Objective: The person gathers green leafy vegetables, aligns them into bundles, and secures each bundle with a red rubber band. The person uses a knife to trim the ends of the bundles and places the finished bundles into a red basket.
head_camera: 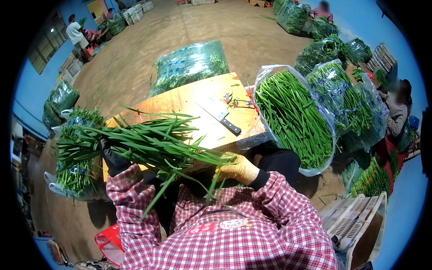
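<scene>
A loose bundle of long green leaves, probably garlic chives [145,141], lies across my left hand [113,157], which wears a dark glove and is closed around it near the left end. My right hand [240,168], in a yellow glove, has its fingers on leaf tips at the bundle's right end. The bundle hangs over the near edge of a wooden board [209,91]. On the board, beyond my right hand, lies a knife [219,116] with a black handle and a broad blade. Purple-and-green scraps [229,99] lie beside it.
An open plastic bag of green stalks [293,118] stands right of the board, another bag [77,168] left. A wrapped bale [192,62] sits beyond. White plastic crates [351,216] stand at lower right, a red bag [111,243] at lower left. Other people sit or stand farther off.
</scene>
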The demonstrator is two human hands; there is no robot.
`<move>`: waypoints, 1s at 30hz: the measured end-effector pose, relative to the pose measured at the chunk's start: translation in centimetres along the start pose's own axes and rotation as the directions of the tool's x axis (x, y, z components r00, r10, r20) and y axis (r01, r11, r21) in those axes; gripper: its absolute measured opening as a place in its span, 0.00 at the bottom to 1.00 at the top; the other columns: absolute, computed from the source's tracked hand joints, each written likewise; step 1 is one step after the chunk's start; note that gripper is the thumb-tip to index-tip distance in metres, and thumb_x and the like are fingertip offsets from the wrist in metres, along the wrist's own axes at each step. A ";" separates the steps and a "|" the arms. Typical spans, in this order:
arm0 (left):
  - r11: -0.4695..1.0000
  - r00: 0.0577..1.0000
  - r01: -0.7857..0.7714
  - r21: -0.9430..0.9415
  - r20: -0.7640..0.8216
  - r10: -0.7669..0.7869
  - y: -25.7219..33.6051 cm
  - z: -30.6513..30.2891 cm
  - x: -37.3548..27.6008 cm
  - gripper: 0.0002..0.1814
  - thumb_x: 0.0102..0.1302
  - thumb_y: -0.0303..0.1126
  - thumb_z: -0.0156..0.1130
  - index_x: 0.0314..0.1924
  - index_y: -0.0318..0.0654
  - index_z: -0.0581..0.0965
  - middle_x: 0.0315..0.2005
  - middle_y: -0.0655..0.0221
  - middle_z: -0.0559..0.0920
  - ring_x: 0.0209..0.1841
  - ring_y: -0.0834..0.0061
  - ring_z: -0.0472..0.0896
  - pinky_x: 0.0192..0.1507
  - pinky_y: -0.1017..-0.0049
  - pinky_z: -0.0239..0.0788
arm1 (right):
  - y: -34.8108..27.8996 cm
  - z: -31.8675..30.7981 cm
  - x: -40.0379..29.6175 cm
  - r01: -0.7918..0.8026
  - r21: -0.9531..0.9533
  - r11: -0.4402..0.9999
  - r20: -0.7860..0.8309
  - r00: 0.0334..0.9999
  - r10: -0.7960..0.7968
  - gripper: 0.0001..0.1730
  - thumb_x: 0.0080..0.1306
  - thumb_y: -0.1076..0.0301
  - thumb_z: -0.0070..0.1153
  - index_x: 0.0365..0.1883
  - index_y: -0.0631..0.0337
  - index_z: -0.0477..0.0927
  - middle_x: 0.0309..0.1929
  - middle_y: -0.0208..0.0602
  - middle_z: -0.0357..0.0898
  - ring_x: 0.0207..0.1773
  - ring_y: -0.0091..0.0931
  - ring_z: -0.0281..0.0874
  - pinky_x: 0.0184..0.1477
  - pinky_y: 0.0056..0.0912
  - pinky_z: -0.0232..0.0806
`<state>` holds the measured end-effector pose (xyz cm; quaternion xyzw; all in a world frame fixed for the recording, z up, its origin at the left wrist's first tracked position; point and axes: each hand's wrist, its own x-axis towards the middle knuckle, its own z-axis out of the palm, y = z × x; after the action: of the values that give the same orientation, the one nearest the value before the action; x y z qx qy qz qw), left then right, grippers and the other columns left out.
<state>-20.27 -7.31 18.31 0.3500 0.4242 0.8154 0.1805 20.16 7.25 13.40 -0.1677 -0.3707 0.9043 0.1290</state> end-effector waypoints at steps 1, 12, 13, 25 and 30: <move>0.999 0.999 0.024 -0.045 -0.042 -0.026 0.1 -0.3 0.0 0.19 0.77 0.46 0.47 0.47 0.38 0.77 0.41 0.62 0.83 0.41 0.64 0.83 0.46 0.63 0.77 | -0.3 0.2 0.1 -0.054 -0.106 0.993 -0.027 0.998 0.052 0.20 0.67 0.72 0.62 0.55 0.65 0.71 0.46 0.45 0.84 0.45 0.34 0.85 0.45 0.34 0.79; 0.970 0.979 0.092 -0.227 -0.159 -0.130 1.3 -0.7 0.3 0.18 0.76 0.45 0.48 0.46 0.39 0.77 0.40 0.64 0.83 0.40 0.65 0.83 0.45 0.63 0.78 | -1.0 -1.9 -0.9 -0.101 -0.671 0.734 -0.267 0.957 -0.112 0.17 0.78 0.63 0.47 0.53 0.65 0.82 0.26 0.33 0.81 0.25 0.17 0.77 0.27 0.17 0.70; 0.969 0.978 0.088 -0.229 -0.163 -0.127 1.4 -0.8 0.3 0.18 0.76 0.45 0.48 0.46 0.39 0.77 0.40 0.64 0.83 0.40 0.65 0.83 0.45 0.63 0.78 | -0.4 -3.7 -0.9 -0.069 -0.749 0.659 -0.234 0.958 -0.165 0.19 0.76 0.60 0.50 0.54 0.65 0.81 0.27 0.36 0.83 0.25 0.23 0.80 0.29 0.24 0.73; 0.963 0.979 0.086 -0.256 -0.160 -0.130 1.6 -1.0 1.3 0.17 0.76 0.45 0.49 0.46 0.40 0.77 0.40 0.64 0.83 0.40 0.64 0.83 0.45 0.63 0.78 | -3.4 1.5 1.8 -0.007 -0.581 0.814 0.176 0.975 0.134 0.32 0.71 0.53 0.56 0.69 0.58 0.68 0.67 0.43 0.72 0.69 0.30 0.66 0.70 0.34 0.59; 0.965 0.979 0.074 -0.253 -0.165 -0.118 2.5 -1.3 0.8 0.17 0.76 0.45 0.49 0.46 0.40 0.77 0.40 0.64 0.83 0.40 0.64 0.83 0.45 0.63 0.78 | -0.9 4.1 1.8 0.283 -0.959 -0.028 0.274 0.890 -0.364 0.30 0.66 0.60 0.62 0.67 0.51 0.71 0.45 0.45 0.82 0.43 0.36 0.83 0.46 0.36 0.75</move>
<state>-21.81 -8.98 20.16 0.2294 0.3510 0.8800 0.2230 16.99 5.96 16.40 -0.1450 -0.9068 0.3433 0.1971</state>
